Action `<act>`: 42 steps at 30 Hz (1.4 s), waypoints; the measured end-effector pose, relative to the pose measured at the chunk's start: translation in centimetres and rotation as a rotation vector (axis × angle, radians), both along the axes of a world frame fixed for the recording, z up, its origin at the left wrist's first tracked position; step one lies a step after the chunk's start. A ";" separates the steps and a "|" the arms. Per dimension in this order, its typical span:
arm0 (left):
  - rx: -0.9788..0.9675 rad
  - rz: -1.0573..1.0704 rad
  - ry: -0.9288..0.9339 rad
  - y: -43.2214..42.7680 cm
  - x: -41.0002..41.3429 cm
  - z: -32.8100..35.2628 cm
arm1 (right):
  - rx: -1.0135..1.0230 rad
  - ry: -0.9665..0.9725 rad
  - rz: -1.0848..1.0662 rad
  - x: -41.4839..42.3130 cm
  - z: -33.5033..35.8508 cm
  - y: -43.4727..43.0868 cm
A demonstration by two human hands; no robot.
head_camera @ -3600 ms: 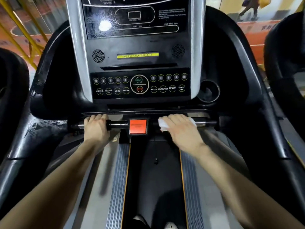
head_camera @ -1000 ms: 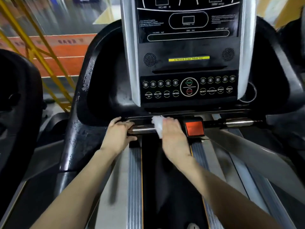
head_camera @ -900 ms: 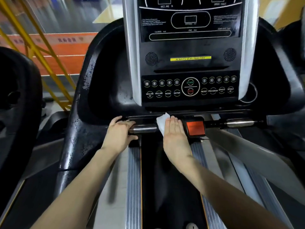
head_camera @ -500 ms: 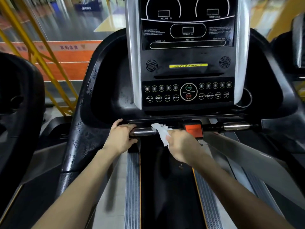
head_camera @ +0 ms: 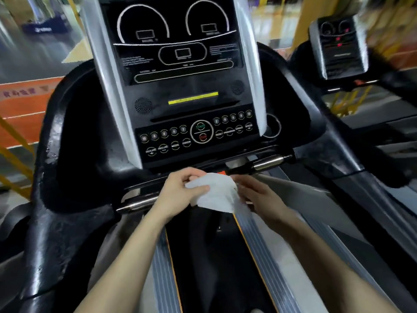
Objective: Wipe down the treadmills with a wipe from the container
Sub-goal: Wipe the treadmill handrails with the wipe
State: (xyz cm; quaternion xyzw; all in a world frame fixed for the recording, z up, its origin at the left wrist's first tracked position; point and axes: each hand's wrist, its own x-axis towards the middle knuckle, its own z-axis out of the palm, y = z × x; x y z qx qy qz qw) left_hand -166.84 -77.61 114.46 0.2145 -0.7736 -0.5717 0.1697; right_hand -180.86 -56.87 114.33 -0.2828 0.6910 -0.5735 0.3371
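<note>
One wipe (head_camera: 214,194) between left hand (head_camera: 178,194) and right hand (head_camera: 259,196); seemingly two treadmills (head_camera: 180,136) (head_camera: 338,48).

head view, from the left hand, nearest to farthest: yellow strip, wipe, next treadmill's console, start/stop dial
1. wipe, pinched in the left hand
2. start/stop dial, just above on the panel
3. yellow strip, higher up
4. next treadmill's console, far right

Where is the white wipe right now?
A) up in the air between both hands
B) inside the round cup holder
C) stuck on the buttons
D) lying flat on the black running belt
A: the wipe hangs spread out between the left hand, which pinches one edge, and the right hand at its other edge, in front of the console and above the belt.
</note>
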 end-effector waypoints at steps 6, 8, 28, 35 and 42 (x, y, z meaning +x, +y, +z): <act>0.044 -0.100 -0.029 4.6 -5.8 1.7 | 0.117 0.140 -0.243 -1.7 -1.6 5.8; 0.060 -0.135 -0.048 6.1 -7.6 2.3 | 0.094 0.194 -0.377 -2.9 -1.9 7.5; -0.382 -0.136 -0.169 25.4 -24.5 0.2 | 0.121 0.152 -0.601 -14.9 -2.6 24.8; -0.012 -0.638 -0.176 27.2 -26.9 -0.1 | 0.205 0.179 -0.683 -17.6 -4.6 25.3; -0.978 -0.144 -0.138 19.6 -30.7 -1.3 | 0.086 0.915 -0.762 -24.6 -1.3 21.3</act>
